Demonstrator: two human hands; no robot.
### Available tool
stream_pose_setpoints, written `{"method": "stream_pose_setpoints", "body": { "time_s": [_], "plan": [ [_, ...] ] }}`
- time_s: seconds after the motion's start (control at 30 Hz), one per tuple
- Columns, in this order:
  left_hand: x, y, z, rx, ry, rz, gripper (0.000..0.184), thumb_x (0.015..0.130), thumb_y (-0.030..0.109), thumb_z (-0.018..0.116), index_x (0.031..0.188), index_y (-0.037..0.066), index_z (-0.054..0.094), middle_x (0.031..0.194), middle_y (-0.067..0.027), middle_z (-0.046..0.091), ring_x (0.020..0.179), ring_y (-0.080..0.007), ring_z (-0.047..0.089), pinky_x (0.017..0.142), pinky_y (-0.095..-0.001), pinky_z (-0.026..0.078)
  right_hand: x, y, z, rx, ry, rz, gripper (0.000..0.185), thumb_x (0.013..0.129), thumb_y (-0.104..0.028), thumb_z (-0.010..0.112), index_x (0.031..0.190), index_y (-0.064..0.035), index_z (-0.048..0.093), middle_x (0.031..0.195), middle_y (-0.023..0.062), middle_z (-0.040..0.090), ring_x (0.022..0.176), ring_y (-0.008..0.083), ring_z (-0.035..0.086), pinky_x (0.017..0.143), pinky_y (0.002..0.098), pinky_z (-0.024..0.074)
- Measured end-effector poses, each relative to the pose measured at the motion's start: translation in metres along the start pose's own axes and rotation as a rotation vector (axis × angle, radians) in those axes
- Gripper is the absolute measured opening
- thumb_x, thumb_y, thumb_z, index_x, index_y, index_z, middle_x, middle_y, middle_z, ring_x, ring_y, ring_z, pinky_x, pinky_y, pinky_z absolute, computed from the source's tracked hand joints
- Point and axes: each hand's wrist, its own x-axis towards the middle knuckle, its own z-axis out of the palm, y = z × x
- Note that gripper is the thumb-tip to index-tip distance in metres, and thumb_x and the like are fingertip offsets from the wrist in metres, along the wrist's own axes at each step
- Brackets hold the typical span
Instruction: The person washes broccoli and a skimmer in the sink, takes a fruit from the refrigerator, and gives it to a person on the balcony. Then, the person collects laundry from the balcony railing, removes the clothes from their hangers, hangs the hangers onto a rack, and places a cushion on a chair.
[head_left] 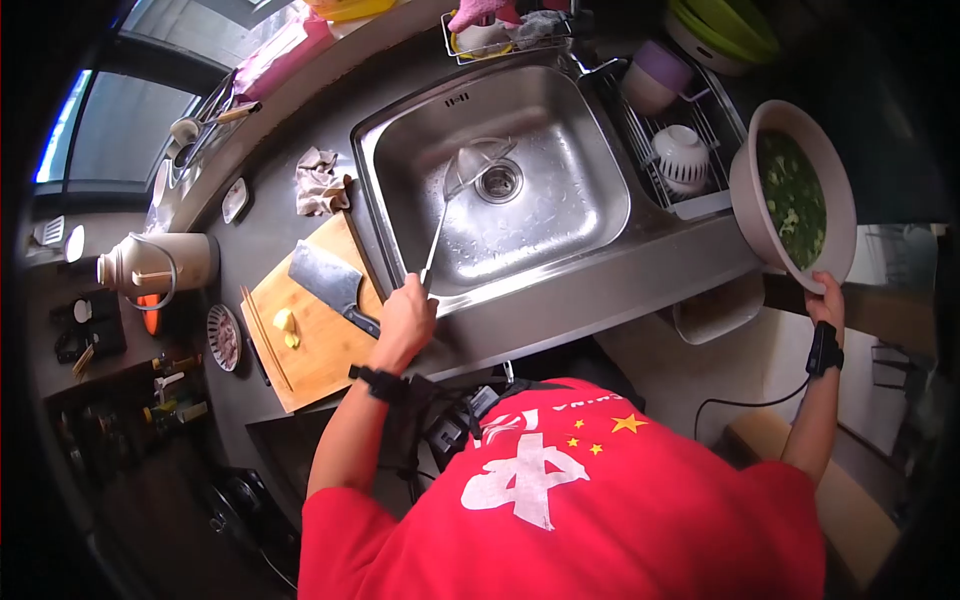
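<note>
My left hand [408, 318] is wrapped round the handle of a long metal ladle [437, 235], whose blurred, shiny head lies over the sink basin near the drain. At the right, my right hand [826, 300] grips the rim of a large pale bowl [748, 190], which is tilted and holds leafy greens with pale yellow pieces [795, 200]. Left of the sink [400, 190], a cleaver [325, 275] lies on a wooden cutting board [315, 345] beside small yellowish pieces [287, 325] and a pair of chopsticks [268, 340].
A crumpled cloth [320, 183] lies left of the sink. Further left are a plate of sliced meat [224, 338] and a thermos jug [185, 262]. A dish rack [640, 135] with a white slotted holder [681, 153] stands between sink and bowl.
</note>
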Motion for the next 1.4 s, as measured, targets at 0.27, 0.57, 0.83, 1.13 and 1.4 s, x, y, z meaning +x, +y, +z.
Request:
{"method": "stream_pose_setpoints", "body": {
  "time_s": [0.27, 0.57, 0.83, 1.13, 1.4],
  "plan": [
    [0.023, 0.001, -0.027, -0.285, -0.378, -0.154, 0.03, 0.085, 0.022, 0.067, 0.085, -0.002, 0.049, 0.067, -0.0168, 0.059, 0.059, -0.0296, 0.061, 0.056, -0.0399, 0.048, -0.049, 0.012, 0.0, 0.003, 0.02, 0.025, 0.027, 0.075, 0.007, 0.064, 0.099, -0.0022, 0.053, 0.088, 0.0059, 0.058, 0.072, 0.017, 0.061, 0.059, 0.0239, 0.0544],
    [-0.037, -0.001, -0.089, -1.204, -0.402, -0.365, 0.019, 0.092, 0.019, 0.063, 0.088, 0.009, 0.047, 0.059, 0.007, 0.034, 0.048, -0.0034, 0.035, 0.05, -0.0223, 0.04, -0.155, 0.046, 0.046, -0.165, -0.049, 0.058, 0.048, 0.074, 0.002, 0.061, 0.121, 0.0007, 0.051, 0.107, 0.0095, 0.059, 0.101, 0.0257, 0.059, 0.092, 0.039, 0.0492],
    [-0.082, -0.026, -0.113, -1.427, -0.126, -0.367, 0.019, 0.093, 0.02, 0.061, 0.086, 0.011, 0.045, 0.057, 0.0075, 0.035, 0.042, -0.004, 0.032, 0.051, -0.0253, 0.039, -0.209, 0.096, 0.135, -0.298, -0.364, 0.137, 0.048, 0.073, 0.005, 0.058, 0.12, 0.0065, 0.05, 0.108, 0.0148, 0.059, 0.101, 0.029, 0.058, 0.094, 0.0409, 0.0471],
    [-0.13, -0.04, -0.118, -1.585, 0.015, -0.397, 0.02, 0.094, 0.022, 0.061, 0.088, 0.01, 0.046, 0.054, 0.0066, 0.034, 0.04, -0.005, 0.034, 0.054, -0.0249, 0.042, -0.18, 0.182, 0.271, -0.464, -0.692, 0.197, 0.046, 0.073, 0.006, 0.059, 0.118, 0.0072, 0.052, 0.108, 0.0148, 0.06, 0.1, 0.0293, 0.06, 0.092, 0.041, 0.0491],
    [-0.175, -0.054, -0.116, -1.746, 0.124, -0.431, 0.018, 0.093, 0.017, 0.062, 0.089, 0.009, 0.046, 0.053, 0.0058, 0.037, 0.039, -0.0051, 0.035, 0.053, -0.025, 0.043, -0.109, 0.271, 0.33, -0.507, -0.728, 0.298, 0.038, 0.072, 0.009, 0.062, 0.109, 0.0055, 0.054, 0.101, 0.0119, 0.061, 0.092, 0.026, 0.062, 0.084, 0.0383, 0.0527]
  ]
}}
